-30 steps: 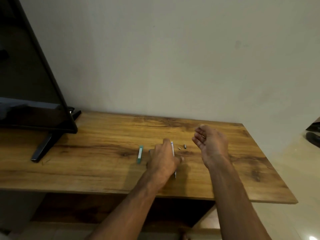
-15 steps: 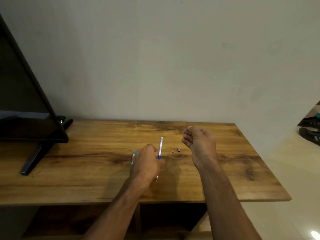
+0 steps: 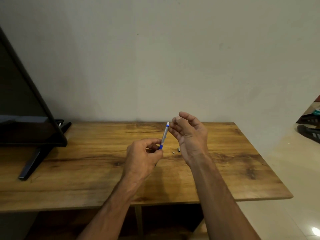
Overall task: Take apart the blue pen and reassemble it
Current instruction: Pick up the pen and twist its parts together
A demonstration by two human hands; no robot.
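Left hand [image 3: 143, 156] pinches the blue pen [image 3: 164, 135] by its lower end, tilted up over mid-table [image 3: 86, 170]; right hand [image 3: 192, 135] hovers just beside, fingers [image 3: 174, 131] loosely apart, holding nothing; two small parts [image 3: 178, 150] lie below, well off the edges

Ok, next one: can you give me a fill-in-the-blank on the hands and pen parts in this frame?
1. The left hand grips the pen at its ____-coloured lower end.
2. The right hand hovers palm-____ beside the pen's white top.
3. ____ small loose parts lie on the table.
Missing words: blue; up; two.
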